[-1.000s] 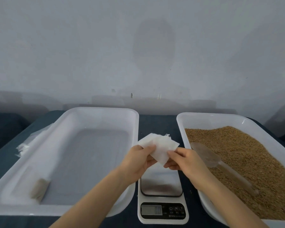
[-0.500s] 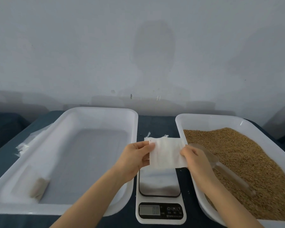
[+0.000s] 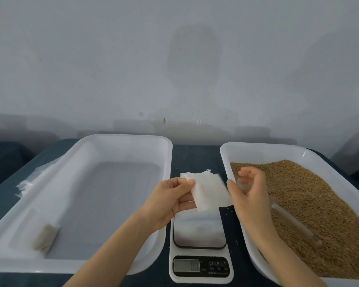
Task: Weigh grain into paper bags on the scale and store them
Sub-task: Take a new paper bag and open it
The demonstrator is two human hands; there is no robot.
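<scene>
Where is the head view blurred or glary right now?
Head view: the right hand is motion-smeared; the left hand pinching the white paper bag is sharper; the scale's steel platter reflects pale glare; tray edges bow, wide-angle.

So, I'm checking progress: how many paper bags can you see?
2. One empty white bag is held in the left hand above the scale; one filled bag lies in the left tray's near-left corner. None looks hidden.
</scene>
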